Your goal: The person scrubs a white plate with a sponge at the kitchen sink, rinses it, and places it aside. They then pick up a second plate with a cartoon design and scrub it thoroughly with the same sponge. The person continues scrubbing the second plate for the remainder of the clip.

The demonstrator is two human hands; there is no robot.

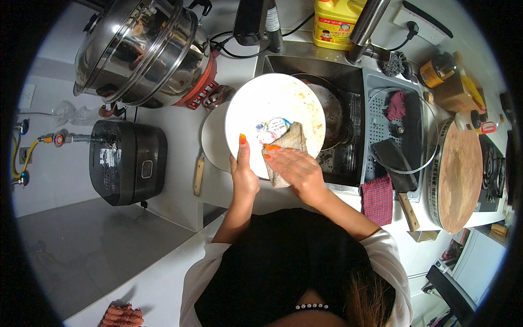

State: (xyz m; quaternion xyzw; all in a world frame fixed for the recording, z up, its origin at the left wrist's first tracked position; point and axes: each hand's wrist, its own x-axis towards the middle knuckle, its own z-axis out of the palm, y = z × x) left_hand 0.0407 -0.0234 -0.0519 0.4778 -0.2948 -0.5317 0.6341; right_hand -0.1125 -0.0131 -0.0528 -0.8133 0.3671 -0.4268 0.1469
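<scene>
My left hand (245, 175) grips the near-left rim of a white plate (251, 106), thumb on its face and the other fingers underneath. Yellowish-brown stains mark the plate's right side, and a coloured print shows near its middle. With its fingers laid over a folded beige cloth (295, 137), my right hand (298, 171) presses the cloth onto the plate's lower right part. Partly hidden beneath, another white round dish (214, 139) rests on the counter. The plate is held over the counter and the left edge of the sink (348, 173).
Inside the sink sits a dark pan (327, 98). To the right, a grey drain basket (376, 82) holds a glass lid and a cleaver (393, 158). A round chopping board (460, 174) stands beyond. Leftward are a steamer pot (141, 54), a black rice cooker (128, 163) and a wooden-handled knife (199, 175).
</scene>
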